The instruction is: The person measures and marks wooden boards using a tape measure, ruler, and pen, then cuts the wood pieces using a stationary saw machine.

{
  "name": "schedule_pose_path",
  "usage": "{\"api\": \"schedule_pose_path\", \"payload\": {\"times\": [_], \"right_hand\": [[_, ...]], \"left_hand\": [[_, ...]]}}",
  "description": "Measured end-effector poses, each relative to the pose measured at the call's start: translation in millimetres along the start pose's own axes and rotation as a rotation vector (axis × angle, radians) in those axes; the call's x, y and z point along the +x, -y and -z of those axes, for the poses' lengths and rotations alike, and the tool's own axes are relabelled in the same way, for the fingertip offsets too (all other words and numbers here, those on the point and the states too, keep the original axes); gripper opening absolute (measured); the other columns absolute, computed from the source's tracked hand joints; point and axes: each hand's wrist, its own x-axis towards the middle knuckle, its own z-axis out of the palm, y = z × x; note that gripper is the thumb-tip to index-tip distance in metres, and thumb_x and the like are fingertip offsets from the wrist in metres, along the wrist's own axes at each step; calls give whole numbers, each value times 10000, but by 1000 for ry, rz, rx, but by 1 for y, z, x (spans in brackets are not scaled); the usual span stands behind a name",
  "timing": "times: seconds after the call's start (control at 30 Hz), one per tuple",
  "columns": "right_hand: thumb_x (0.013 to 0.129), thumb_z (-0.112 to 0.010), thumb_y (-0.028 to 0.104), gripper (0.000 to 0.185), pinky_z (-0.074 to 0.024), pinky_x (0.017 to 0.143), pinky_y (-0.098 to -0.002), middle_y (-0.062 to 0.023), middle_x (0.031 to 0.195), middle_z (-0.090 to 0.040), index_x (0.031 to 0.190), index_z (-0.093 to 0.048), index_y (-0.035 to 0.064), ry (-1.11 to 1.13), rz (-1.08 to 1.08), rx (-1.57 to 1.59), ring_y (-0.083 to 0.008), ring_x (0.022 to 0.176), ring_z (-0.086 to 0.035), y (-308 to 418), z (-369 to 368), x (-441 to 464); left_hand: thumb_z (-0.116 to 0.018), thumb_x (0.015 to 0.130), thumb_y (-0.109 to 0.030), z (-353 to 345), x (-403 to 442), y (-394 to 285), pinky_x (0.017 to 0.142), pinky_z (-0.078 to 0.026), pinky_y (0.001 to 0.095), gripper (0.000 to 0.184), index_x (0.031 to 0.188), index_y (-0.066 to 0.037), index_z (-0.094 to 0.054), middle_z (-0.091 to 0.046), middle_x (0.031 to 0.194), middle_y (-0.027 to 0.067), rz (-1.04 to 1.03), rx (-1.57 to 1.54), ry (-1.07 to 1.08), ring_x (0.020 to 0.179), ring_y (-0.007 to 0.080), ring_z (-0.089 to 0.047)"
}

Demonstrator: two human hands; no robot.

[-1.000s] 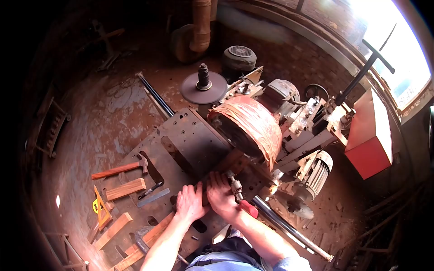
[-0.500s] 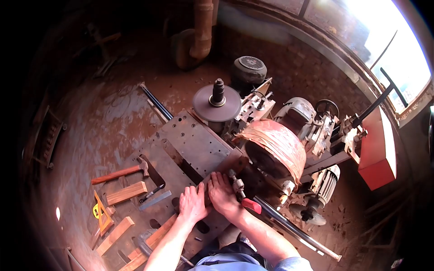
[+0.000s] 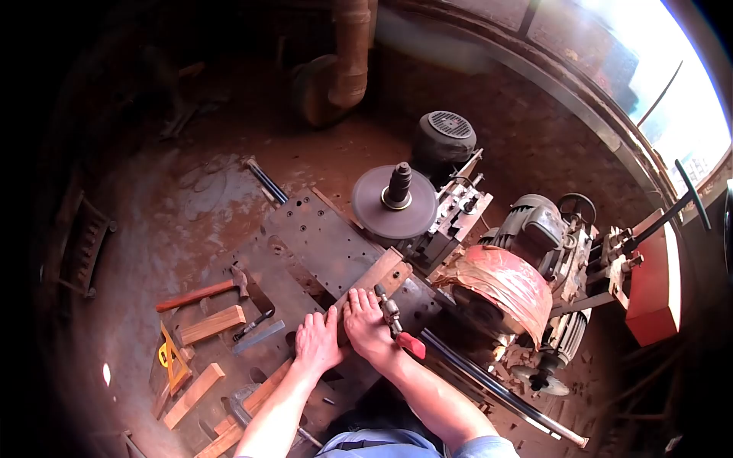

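Note:
A length of wood lies on the metal machine table, its far end pointing toward the dark round disc. My right hand is laid over the wood, fingers forward, holding it. From the other side my left hand grips its near part; the thumb side touches the wood and some fingertips are partly hidden. Just right of my right hand stands a toggle clamp with a red handle. A second strip of wood lies along the held piece.
On the table's left are a hammer, a wood block, a steel strip, a yellow set square and more wood. Motors, a red-covered wheel housing and a rail stand right.
The table, wood and my hands have shifted relative to the machine, which now sits further right and lower in view. More of the wood's far end shows, closer to the disc.

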Motion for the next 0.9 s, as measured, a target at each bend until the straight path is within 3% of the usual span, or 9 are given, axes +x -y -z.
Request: {"api": "schedule_pose_path", "payload": {"times": [0.57, 0.77, 0.87, 0.9], "right_hand": [[924, -521, 178, 458, -362, 1177, -495, -259, 1448, -541, 1303, -604, -65, -2, 19, -112, -383, 1353, -523, 33, -9, 119], [940, -500, 188, 484, -344, 1193, -491, -253, 1491, -500, 1348, -568, -63, 51, 10, -16, -381, 1394, -481, 46, 22, 170], [944, -496, 212, 527, -318, 1206, -496, -255, 1539, -442, 1402, -526, -47, 40, -1, 31, -392, 1444, -417, 55, 1, 191], [949, -487, 216, 524, -319, 1204, -499, -255, 1543, -435, 1401, -525, -46, 13, 12, 53, -395, 1443, -416, 58, 2, 193]], "left_hand": [[-858, 666, -408, 21, 74, 101, 842, -500, 510, 901, 1405, -41, -496, -602, 1067, 184, -67, -19, -77, 1041, 366, -581], [-839, 683, -438, 52, 100, 143, 963, -491, 508, 956, 1456, -24, -459, -588, 1176, 204, -20, -56, 54, 1156, 386, -552], [-798, 727, -431, 82, 130, 171, 1119, -415, 464, 1030, 1555, -25, -340, -521, 1384, 258, 24, -210, 284, 1319, 410, -480], [-731, 794, -422, 82, 140, 184, 1146, -391, 460, 918, 1536, -14, -379, -515, 1429, 249, 24, -208, 306, 1344, 410, -466]]}}
